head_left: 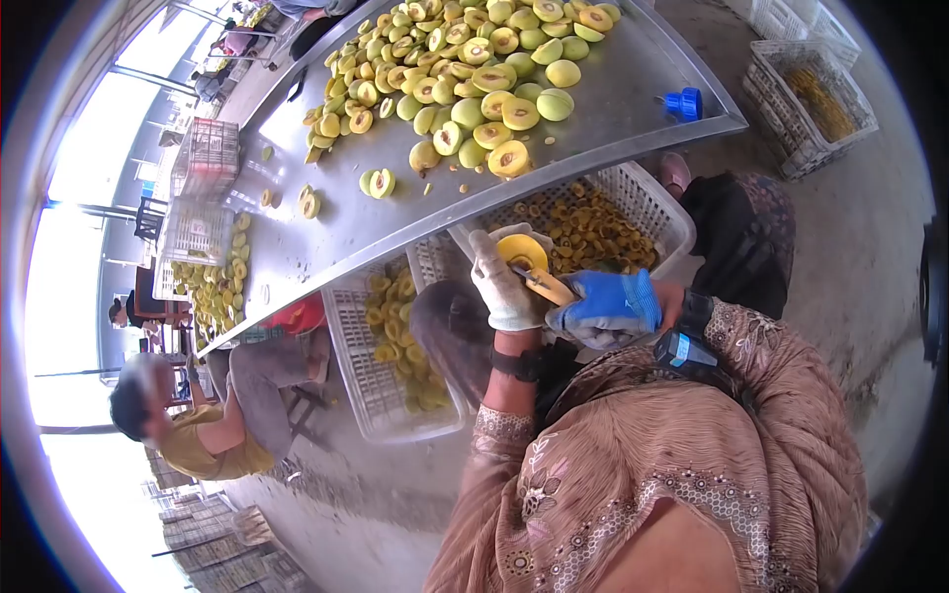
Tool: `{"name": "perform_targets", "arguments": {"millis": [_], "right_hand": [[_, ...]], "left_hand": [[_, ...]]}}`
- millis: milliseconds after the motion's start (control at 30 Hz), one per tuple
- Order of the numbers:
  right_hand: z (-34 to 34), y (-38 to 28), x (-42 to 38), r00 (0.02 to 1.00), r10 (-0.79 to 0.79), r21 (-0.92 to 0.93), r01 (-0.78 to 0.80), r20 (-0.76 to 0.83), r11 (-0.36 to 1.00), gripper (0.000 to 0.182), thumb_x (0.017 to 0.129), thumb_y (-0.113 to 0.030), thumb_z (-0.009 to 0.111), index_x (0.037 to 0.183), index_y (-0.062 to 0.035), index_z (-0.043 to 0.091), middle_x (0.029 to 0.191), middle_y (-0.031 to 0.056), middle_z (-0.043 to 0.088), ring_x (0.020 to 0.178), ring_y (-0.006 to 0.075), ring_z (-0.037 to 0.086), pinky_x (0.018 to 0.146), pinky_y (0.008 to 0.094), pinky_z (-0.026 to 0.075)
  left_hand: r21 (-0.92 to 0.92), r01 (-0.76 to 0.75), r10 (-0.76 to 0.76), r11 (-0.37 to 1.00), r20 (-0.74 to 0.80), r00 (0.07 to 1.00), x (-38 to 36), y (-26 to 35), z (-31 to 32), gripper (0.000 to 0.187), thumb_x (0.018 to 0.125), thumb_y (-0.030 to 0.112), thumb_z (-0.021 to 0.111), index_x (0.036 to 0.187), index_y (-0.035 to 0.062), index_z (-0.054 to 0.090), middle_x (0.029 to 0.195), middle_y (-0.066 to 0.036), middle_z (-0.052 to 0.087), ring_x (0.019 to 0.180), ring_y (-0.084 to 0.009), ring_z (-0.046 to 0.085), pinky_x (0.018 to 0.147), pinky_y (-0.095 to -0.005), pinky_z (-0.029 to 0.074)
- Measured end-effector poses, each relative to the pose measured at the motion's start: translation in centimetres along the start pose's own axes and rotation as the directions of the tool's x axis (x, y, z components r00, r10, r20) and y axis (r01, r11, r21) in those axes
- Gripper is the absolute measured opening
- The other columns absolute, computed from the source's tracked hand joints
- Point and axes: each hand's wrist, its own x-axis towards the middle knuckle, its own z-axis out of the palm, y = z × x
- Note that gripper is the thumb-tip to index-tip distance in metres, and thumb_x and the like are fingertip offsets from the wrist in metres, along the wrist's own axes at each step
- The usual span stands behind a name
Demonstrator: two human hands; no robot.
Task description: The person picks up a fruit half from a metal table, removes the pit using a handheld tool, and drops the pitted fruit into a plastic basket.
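Observation:
My left hand (506, 282), in a whitish glove, is closed around a yellow peach half (524, 251) with its cut side showing. In my right hand (603, 308), gloved in blue and grey, is a small pitting knife with a tan handle (550, 287). Its working end meets the cut face of the fruit, where the detail is too small to make out. Both hands are in front of my body, just past the near edge of the metal table (583, 148). Below them stands a white crate (677, 229) with brownish pits and scraps in it.
Many halved green-yellow peaches (465, 74) are piled on the table, near a blue cap-like object (682, 104). Another crate (381, 432) holds yellow halves on the left. A seated co-worker (213, 435) is at far left; a basket (781, 109) stands at right.

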Motion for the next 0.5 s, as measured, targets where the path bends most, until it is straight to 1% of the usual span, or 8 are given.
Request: {"name": "perform_targets", "arguments": {"millis": [67, 167, 267, 300, 333, 367, 433, 500], "right_hand": [[-0.3, 0.4, 0.2, 0.998, -0.034, 0.004, 0.034, 0.06, 0.999, 0.027, 0.092, -0.013, 0.061, 0.112, 0.0031, 0.055, 0.077, 0.0011, 0.057, 0.051, 0.0059, 0.05, 0.043, 0.0185, 0.036], [-0.1, -0.2, 0.1, 0.994, 0.096, -0.046, -0.098, -0.046, 0.994, 0.028, 0.091, -0.016, 0.062, 0.113, 0.0001, 0.056, 0.073, 0.001, 0.057, 0.051, 0.006, 0.051, 0.042, 0.0191, 0.038], [-1.8, 1.2, 0.9, 0.961, 0.146, -0.391, -0.232, -0.237, 0.891, 0.031, 0.088, -0.022, 0.063, 0.111, -0.0029, 0.055, 0.068, 0.003, 0.058, 0.048, 0.0091, 0.052, 0.042, 0.0228, 0.04], [-3.5, 2.6, 1.9, 0.914, 0.118, -0.543, -0.329, -0.388, 0.773, 0.031, 0.086, -0.024, 0.064, 0.108, -0.004, 0.055, 0.066, 0.0037, 0.057, 0.046, 0.0112, 0.052, 0.041, 0.0253, 0.04], [-5.2, 4.3, 2.8, 0.853, 0.051, -0.645, -0.43, -0.519, 0.631, 0.031, 0.084, -0.026, 0.064, 0.105, -0.0052, 0.055, 0.063, 0.0044, 0.056, 0.045, 0.0132, 0.051, 0.04, 0.0278, 0.041], [-6.6, 5.2, 2.6, 0.836, 0.065, -0.601, -0.444, -0.545, 0.665, 0.031, 0.084, -0.026, 0.064, 0.104, -0.0051, 0.055, 0.063, 0.0047, 0.056, 0.044, 0.0143, 0.052, 0.039, 0.0288, 0.041], [-9.0, 5.9, 1.8, 0.799, 0.084, -0.518, -0.462, -0.595, 0.72, 0.03, 0.083, -0.027, 0.065, 0.101, -0.0048, 0.054, 0.062, 0.0052, 0.056, 0.044, 0.0164, 0.052, 0.039, 0.0309, 0.041], [-9.1, 4.5, 1.5, 0.786, 0.113, -0.448, -0.457, -0.608, 0.769, 0.032, 0.083, -0.026, 0.066, 0.101, -0.003, 0.054, 0.066, 0.0076, 0.058, 0.048, 0.0186, 0.056, 0.042, 0.0328, 0.044]], "left_hand": [[-0.025, -0.001, 0.001, 1.0, 0.011, 1.0, 0.0, -0.1, -0.2, 0.067, 0.093, 0.062, 0.042, 0.094, -0.0023, 0.061, 0.075, -0.015, 0.066, 0.06, -0.0195, 0.061, 0.056, -0.0279, 0.05], [-0.111, 0.018, -0.021, 0.994, -0.028, 0.999, -0.3, 1.6, 0.5, 0.065, 0.089, 0.065, 0.047, 0.098, 0.0018, 0.06, 0.076, -0.014, 0.066, 0.056, -0.0174, 0.058, 0.05, -0.026, 0.046], [-0.198, -0.074, 0.038, 0.977, -0.18, 0.983, 1.6, 2.8, -2.0, 0.06, 0.087, 0.064, 0.052, 0.105, 0.0072, 0.058, 0.081, -0.011, 0.065, 0.055, -0.0158, 0.057, 0.043, -0.0242, 0.042], [-0.167, -0.139, 0.089, 0.976, -0.277, 0.957, 2.1, 3.4, -3.2, 0.057, 0.089, 0.062, 0.053, 0.106, 0.0077, 0.058, 0.081, -0.01, 0.065, 0.056, -0.0159, 0.057, 0.042, -0.024, 0.041], [-0.064, -0.162, 0.123, 0.985, -0.4, 0.908, 1.7, 4.9, -3.9, 0.053, 0.09, 0.059, 0.053, 0.106, 0.0078, 0.059, 0.081, -0.008, 0.065, 0.058, -0.016, 0.057, 0.044, -0.0242, 0.042], [0.043, -0.175, 0.173, 0.984, -0.503, 0.847, 1.4, 6.5, -4.6, 0.05, 0.091, 0.055, 0.054, 0.106, 0.0079, 0.059, 0.081, -0.007, 0.065, 0.059, -0.0162, 0.058, 0.046, -0.0244, 0.044], [0.223, -0.065, 0.164, 0.973, -0.46, 0.872, 1.3, 8.5, -10.1, 0.048, 0.094, 0.046, 0.053, 0.112, 0.0017, 0.06, 0.091, -0.007, 0.063, 0.077, -0.0164, 0.061, 0.063, -0.0285, 0.054], [0.676, 0.209, 0.039, 0.707, -0.332, 0.943, 3.0, 9.6, -17.7, 0.051, 0.09, 0.046, 0.058, 0.12, 0.0047, 0.059, 0.112, -0.012, 0.062, 0.093, -0.0216, 0.063, 0.075, -0.0329, 0.055]]}}
